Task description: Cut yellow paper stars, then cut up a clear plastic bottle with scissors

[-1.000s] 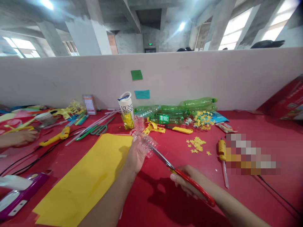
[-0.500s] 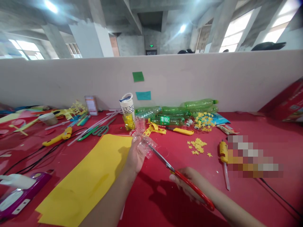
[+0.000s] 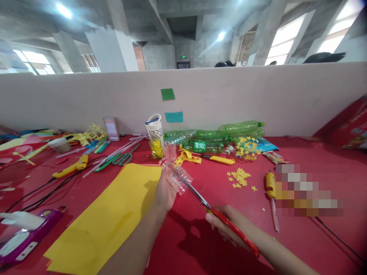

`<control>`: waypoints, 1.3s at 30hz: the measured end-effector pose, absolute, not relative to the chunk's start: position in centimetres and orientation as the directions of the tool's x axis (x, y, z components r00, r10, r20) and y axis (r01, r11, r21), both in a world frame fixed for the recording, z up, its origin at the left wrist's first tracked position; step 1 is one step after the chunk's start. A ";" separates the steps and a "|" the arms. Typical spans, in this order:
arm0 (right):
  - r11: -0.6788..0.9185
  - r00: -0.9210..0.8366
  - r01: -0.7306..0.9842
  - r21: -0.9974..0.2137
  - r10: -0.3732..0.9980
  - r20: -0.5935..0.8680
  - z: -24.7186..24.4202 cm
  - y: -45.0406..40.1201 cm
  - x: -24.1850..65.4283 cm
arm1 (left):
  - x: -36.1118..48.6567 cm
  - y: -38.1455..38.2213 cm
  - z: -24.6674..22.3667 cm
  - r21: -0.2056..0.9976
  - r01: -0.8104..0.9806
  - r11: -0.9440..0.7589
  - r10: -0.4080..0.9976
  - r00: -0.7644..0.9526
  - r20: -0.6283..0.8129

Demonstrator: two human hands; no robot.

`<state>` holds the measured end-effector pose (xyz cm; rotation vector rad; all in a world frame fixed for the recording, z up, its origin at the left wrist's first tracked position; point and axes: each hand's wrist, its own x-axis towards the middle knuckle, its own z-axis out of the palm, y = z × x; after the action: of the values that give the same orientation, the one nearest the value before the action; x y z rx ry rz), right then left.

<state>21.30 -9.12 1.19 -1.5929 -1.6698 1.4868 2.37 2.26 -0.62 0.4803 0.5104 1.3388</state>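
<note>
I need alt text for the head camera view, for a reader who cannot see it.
The left hand holds a clear plastic bottle piece, and the right hand holds red-handled scissors with their blades at it. Yellow sheets, small yellow stars and green bottles lie around on the red table.

You have a single view, from the camera worn on your head, facing forward and down across the flat red tabletop (image 3: 304, 244). It looks from above and behind your bare left hand (image 3: 166, 189) and bare right hand (image 3: 229, 223), near enough that both show large around the middle. Ahead, the long, upright, pale grey partition panel (image 3: 229, 95) crosses the width, and you look over its top to the grey concrete ceiling (image 3: 183, 25) well beyond. The wide view reaches the purple plastic power strip (image 3: 52, 221) at lower left.
</note>
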 end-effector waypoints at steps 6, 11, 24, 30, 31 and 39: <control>-0.343 -0.170 0.477 -0.809 0.868 -0.467 1.3 -9.0 20.5 | 2.2 2.3 -0.4 0.600 -0.783 0.164 0.986 0.151 -0.073; -0.345 -0.175 0.457 -0.820 0.869 -0.463 1.2 -9.0 20.4 | 2.2 2.3 -0.3 0.587 -0.793 0.165 0.985 0.158 -0.064; -0.318 -0.208 0.420 -0.850 0.878 -0.432 1.4 -9.2 20.3 | 3.0 1.5 -0.4 0.642 -0.746 0.176 0.983 0.173 -0.068; -0.343 -0.193 0.420 -0.840 0.871 -0.452 1.5 -8.9 20.3 | 2.8 1.5 -0.2 0.648 -0.745 0.156 0.986 0.155 -0.059; -0.340 -0.193 0.420 -0.841 0.872 -0.449 1.4 -8.9 20.4 | 2.8 1.4 -0.2 0.661 -0.735 0.152 0.986 0.160 -0.050; -0.312 -0.215 0.348 -0.884 0.891 -0.399 1.0 -9.3 20.4 | 3.8 0.5 -0.1 0.702 -0.701 0.125 0.977 0.209 0.036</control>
<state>20.35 -9.35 1.04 -1.5842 -1.4647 1.5511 3.76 0.49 -0.12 0.6763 0.4997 1.2995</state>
